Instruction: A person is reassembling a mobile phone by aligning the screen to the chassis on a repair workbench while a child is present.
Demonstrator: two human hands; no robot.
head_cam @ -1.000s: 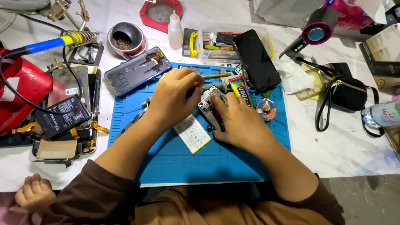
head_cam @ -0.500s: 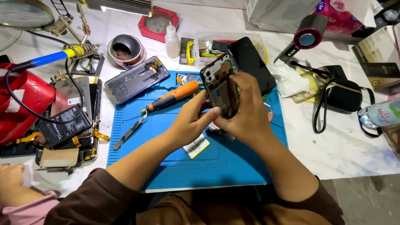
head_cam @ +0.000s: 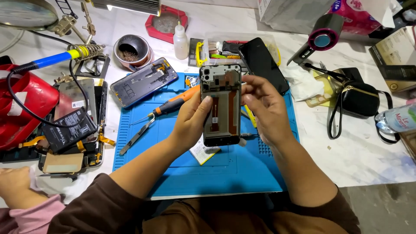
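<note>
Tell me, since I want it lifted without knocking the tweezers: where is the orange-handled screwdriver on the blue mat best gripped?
Grip the orange-handled screwdriver at the thick orange handle, coming from above on its upper right end. It lies flat and slanted on the blue mat, with the thin metal tip pointing down-left toward the tweezers, so the handle end is probably clearest.

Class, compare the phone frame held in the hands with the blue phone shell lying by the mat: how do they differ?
The phone frame is held upright above the blue mat by the left hand and right hand; the blue phone shell lies flat and slanted, untouched. The frame looks dark with copper-coloured insides; the shell has a blue rim. Both are opened, with inner sides showing.
</note>
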